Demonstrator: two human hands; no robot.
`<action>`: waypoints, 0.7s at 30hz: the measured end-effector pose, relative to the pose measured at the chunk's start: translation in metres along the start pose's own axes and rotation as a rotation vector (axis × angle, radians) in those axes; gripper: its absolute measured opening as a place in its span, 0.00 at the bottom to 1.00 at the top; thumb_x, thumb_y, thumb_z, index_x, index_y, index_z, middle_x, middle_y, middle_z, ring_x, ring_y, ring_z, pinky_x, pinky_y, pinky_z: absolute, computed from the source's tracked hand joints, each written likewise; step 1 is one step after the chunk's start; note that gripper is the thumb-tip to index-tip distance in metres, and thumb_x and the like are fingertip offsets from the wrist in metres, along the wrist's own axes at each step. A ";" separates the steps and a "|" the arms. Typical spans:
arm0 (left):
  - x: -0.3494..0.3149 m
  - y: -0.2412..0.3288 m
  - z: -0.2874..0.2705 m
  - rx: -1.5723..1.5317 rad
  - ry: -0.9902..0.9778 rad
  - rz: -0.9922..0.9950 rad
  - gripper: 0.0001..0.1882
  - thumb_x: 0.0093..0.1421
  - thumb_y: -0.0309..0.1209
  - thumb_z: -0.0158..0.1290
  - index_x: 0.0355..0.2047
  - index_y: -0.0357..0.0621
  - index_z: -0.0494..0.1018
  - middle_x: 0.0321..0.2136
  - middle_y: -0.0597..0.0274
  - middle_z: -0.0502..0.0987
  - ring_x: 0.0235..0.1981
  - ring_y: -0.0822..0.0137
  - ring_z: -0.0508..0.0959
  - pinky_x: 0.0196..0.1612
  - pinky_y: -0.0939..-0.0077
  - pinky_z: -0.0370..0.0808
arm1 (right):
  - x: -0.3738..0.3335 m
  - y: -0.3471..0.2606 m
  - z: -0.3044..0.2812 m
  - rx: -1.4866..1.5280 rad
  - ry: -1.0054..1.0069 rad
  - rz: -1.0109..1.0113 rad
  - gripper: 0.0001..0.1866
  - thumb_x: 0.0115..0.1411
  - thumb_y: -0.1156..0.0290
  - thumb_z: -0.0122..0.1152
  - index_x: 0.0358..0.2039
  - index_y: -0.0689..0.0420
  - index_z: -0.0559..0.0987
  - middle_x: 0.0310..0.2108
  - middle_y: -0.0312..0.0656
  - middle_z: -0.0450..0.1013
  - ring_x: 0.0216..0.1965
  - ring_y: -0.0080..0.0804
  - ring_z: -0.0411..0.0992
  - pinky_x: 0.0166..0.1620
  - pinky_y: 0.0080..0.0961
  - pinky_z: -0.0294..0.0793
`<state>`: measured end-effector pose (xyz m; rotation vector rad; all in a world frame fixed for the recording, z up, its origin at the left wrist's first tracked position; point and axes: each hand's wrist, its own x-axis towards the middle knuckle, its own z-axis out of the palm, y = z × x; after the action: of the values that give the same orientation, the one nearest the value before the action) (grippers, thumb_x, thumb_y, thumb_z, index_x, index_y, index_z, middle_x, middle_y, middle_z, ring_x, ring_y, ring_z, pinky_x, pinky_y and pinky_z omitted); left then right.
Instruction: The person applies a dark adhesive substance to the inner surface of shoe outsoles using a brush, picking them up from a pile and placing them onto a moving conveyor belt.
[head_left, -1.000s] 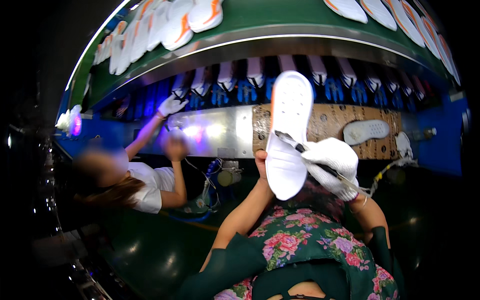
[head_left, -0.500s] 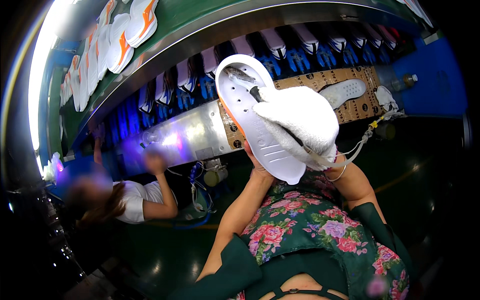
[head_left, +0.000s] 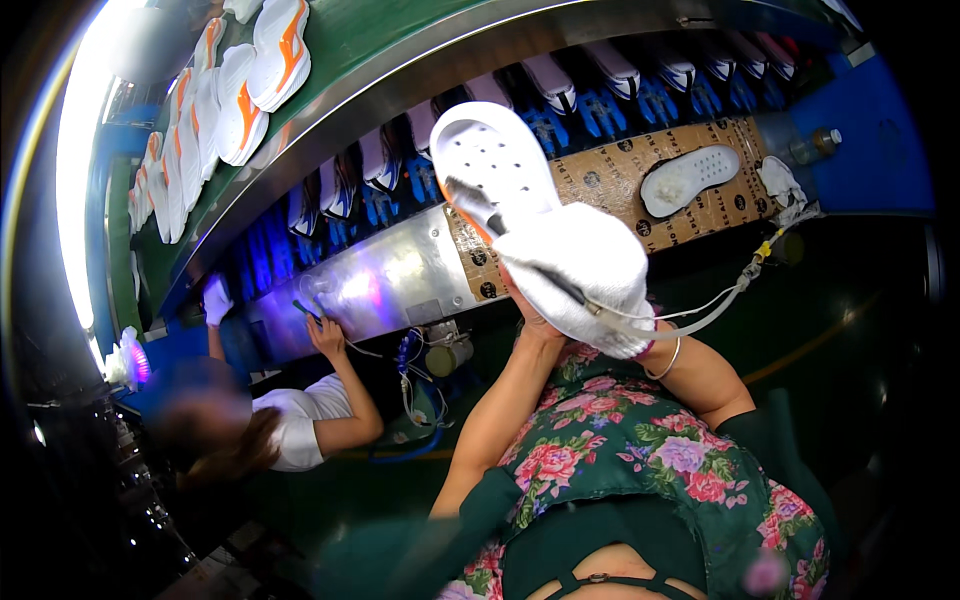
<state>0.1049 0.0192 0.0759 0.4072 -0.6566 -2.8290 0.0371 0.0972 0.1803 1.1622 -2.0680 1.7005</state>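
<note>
Right hand [head_left: 585, 275], white-gloved, closed on a thin tool against the white shoe sole [head_left: 490, 160]; left hand hidden behind, grip undeterminable; keep sole steady, strokes light.

A white perforated shoe sole [head_left: 490, 160] meets a white-gloved right hand [head_left: 585, 275] above a green, pink-flowered apron [head_left: 620, 450]; behind, white-and-orange soles [head_left: 255, 80] line a green conveyor [head_left: 380, 40] beside brown patterned cardboard [head_left: 610, 175].
</note>
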 end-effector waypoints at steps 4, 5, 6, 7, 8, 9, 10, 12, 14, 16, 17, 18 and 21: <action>0.007 0.003 -0.004 -0.042 -0.015 0.013 0.53 0.55 0.73 0.47 0.71 0.53 0.51 0.62 0.52 0.65 0.62 0.52 0.68 0.65 0.48 0.66 | -0.005 0.007 -0.005 0.217 0.018 0.177 0.13 0.50 0.77 0.68 0.39 0.58 0.85 0.38 0.46 0.82 0.38 0.43 0.80 0.45 0.33 0.79; 0.008 0.002 -0.005 -0.057 -0.020 0.013 0.53 0.55 0.72 0.47 0.71 0.53 0.51 0.62 0.52 0.66 0.61 0.52 0.69 0.65 0.48 0.66 | -0.010 0.007 -0.002 0.220 0.034 0.200 0.13 0.51 0.77 0.68 0.40 0.58 0.85 0.39 0.47 0.82 0.40 0.43 0.80 0.46 0.34 0.78; 0.010 0.003 -0.006 -0.076 -0.029 0.018 0.52 0.56 0.72 0.47 0.71 0.53 0.51 0.62 0.52 0.66 0.61 0.52 0.69 0.65 0.48 0.67 | -0.013 0.007 0.001 0.227 0.050 0.221 0.13 0.52 0.77 0.67 0.40 0.58 0.85 0.40 0.47 0.81 0.41 0.42 0.80 0.47 0.35 0.78; 0.012 0.005 -0.006 -0.104 -0.041 0.026 0.52 0.56 0.72 0.47 0.71 0.53 0.51 0.62 0.52 0.66 0.61 0.52 0.69 0.65 0.48 0.67 | -0.010 0.009 -0.003 0.092 0.001 0.098 0.13 0.52 0.77 0.67 0.41 0.58 0.85 0.40 0.47 0.81 0.41 0.42 0.80 0.47 0.36 0.78; 0.014 0.007 -0.008 -0.139 -0.059 0.031 0.52 0.56 0.72 0.46 0.71 0.53 0.52 0.61 0.52 0.67 0.60 0.52 0.69 0.65 0.49 0.67 | -0.008 0.009 -0.006 -0.047 -0.050 -0.027 0.14 0.52 0.78 0.67 0.41 0.59 0.84 0.41 0.47 0.81 0.41 0.42 0.80 0.47 0.36 0.78; 0.016 0.009 -0.009 -0.171 -0.085 0.034 0.52 0.56 0.72 0.46 0.71 0.53 0.52 0.61 0.51 0.67 0.60 0.53 0.70 0.64 0.49 0.67 | -0.013 0.010 0.005 -0.045 -0.048 -0.032 0.13 0.53 0.77 0.68 0.41 0.58 0.84 0.39 0.46 0.81 0.41 0.42 0.80 0.47 0.36 0.77; 0.019 0.010 -0.010 -0.211 -0.119 0.037 0.52 0.57 0.72 0.46 0.71 0.53 0.52 0.61 0.51 0.67 0.60 0.53 0.70 0.64 0.49 0.67 | -0.013 0.009 0.001 0.037 -0.058 0.006 0.13 0.52 0.77 0.68 0.40 0.58 0.85 0.37 0.45 0.81 0.40 0.41 0.80 0.46 0.35 0.78; 0.024 0.014 -0.015 -0.270 -0.200 0.041 0.51 0.57 0.72 0.46 0.71 0.52 0.52 0.60 0.51 0.68 0.59 0.53 0.70 0.64 0.49 0.67 | -0.007 0.007 -0.003 0.176 -0.053 0.088 0.10 0.51 0.77 0.68 0.37 0.59 0.85 0.34 0.44 0.82 0.38 0.40 0.80 0.43 0.33 0.78; 0.032 0.017 -0.018 -0.339 -0.132 0.052 0.51 0.57 0.72 0.45 0.70 0.52 0.53 0.60 0.51 0.68 0.59 0.53 0.71 0.64 0.50 0.67 | -0.007 0.013 -0.003 0.226 0.010 0.152 0.11 0.51 0.77 0.68 0.37 0.60 0.85 0.35 0.45 0.82 0.37 0.39 0.80 0.43 0.32 0.78; 0.033 0.018 -0.018 -0.410 -0.063 -0.007 0.51 0.56 0.73 0.46 0.69 0.52 0.55 0.59 0.49 0.69 0.57 0.46 0.72 0.58 0.43 0.73 | -0.008 0.020 -0.008 0.104 -0.019 0.071 0.13 0.52 0.77 0.67 0.41 0.58 0.85 0.39 0.46 0.82 0.39 0.39 0.80 0.49 0.33 0.77; 0.036 0.020 -0.010 -0.389 -0.141 -0.052 0.51 0.56 0.73 0.47 0.69 0.52 0.55 0.59 0.48 0.69 0.56 0.44 0.72 0.56 0.41 0.74 | -0.020 0.017 0.003 0.071 -0.004 0.124 0.14 0.53 0.77 0.67 0.42 0.59 0.85 0.40 0.46 0.82 0.42 0.40 0.80 0.54 0.35 0.74; 0.038 0.022 -0.004 -0.455 -0.214 -0.080 0.51 0.55 0.73 0.49 0.68 0.51 0.56 0.59 0.49 0.69 0.55 0.42 0.72 0.54 0.39 0.75 | -0.024 0.013 0.007 0.082 -0.024 0.131 0.14 0.53 0.77 0.67 0.43 0.58 0.85 0.41 0.46 0.82 0.43 0.41 0.80 0.56 0.35 0.73; 0.043 0.025 -0.011 -0.481 -0.431 -0.139 0.53 0.51 0.72 0.54 0.67 0.48 0.58 0.59 0.50 0.69 0.53 0.37 0.73 0.51 0.33 0.76 | -0.019 0.007 -0.002 0.192 -0.157 0.083 0.15 0.55 0.75 0.68 0.44 0.56 0.85 0.44 0.46 0.81 0.45 0.41 0.80 0.55 0.36 0.75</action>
<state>0.0711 -0.0183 0.0679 -0.2537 0.0095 -3.0941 0.0440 0.1072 0.1640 1.3226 -2.1074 1.9401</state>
